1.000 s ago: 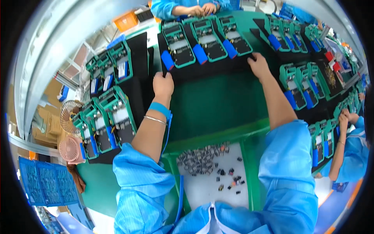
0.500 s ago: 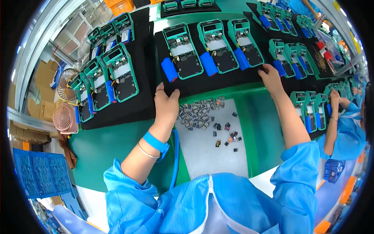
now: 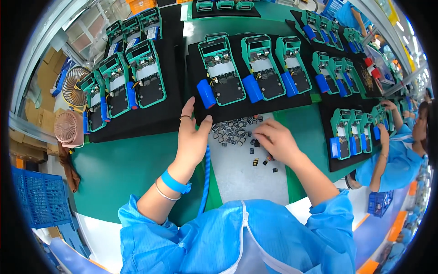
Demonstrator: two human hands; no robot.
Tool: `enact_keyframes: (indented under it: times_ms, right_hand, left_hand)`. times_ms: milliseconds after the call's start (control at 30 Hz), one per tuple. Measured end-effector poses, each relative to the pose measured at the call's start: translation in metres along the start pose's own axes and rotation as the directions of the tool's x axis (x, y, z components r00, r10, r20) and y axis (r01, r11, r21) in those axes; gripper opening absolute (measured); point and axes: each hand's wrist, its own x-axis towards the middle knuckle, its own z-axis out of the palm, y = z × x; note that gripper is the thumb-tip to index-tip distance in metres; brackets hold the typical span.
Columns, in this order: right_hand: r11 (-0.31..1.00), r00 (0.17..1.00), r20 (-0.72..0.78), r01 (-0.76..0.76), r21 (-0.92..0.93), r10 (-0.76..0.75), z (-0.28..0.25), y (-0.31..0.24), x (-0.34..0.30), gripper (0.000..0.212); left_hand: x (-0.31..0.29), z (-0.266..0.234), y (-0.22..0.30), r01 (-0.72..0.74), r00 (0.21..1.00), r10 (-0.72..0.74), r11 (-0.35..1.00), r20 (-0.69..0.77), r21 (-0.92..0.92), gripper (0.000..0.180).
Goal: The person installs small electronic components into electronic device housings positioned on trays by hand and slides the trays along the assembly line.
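Observation:
My left hand (image 3: 194, 134) is at the near left corner of a black mat (image 3: 248, 107), its thumb and forefinger spread apart along the mat's edges. On this mat lie three green device housings (image 3: 224, 68), each with a blue wrapped block (image 3: 206, 93) at its lower left. My right hand (image 3: 277, 142) reaches over a grey sheet (image 3: 248, 182), fingers bent together among small dark card-like chips (image 3: 252, 150). What its fingertips pinch, if anything, is hidden. A denser heap of small chips (image 3: 230, 133) lies between my hands, just below the mat.
Another mat (image 3: 169, 109) with more housings lies on the left, beside a pink fan (image 3: 68, 127). Further housings (image 3: 353, 134) stand on mats at the right, where a co-worker's hand (image 3: 383, 132) touches one. A blue coiled hose (image 3: 206, 180) runs below my left hand.
My right hand has left the mat's right side and moved down to the chips. The mat with its three housings has shifted nearer to me. My left hand stays at its corner.

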Motion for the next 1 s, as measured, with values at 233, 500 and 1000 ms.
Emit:
enact_keyframes:
  times_ms: [233, 500, 1000]
  right_hand:
    - [0.979, 0.976, 0.171, -0.101, -0.179, 0.132, 0.009, -0.010, 0.014, 0.010]
    - [0.965, 0.983, 0.172, 0.101, -0.241, -0.060, 0.000, 0.000, 0.008, 0.007]
    - [0.812, 0.857, 0.396, 0.472, -0.343, -0.331, -0.032, -0.030, 0.101, 0.012]
  left_hand:
    - [0.024, 0.012, 0.015, -0.515, 0.856, 0.465, 0.717, 0.228, 0.471, 0.061]
    - [0.064, 0.034, -0.005, -0.610, 0.750, 0.545, 0.352, 0.375, 0.710, 0.060]
    - [0.064, 0.031, -0.010, -0.599, 0.765, 0.564, 0.444, 0.311, 0.667, 0.051]
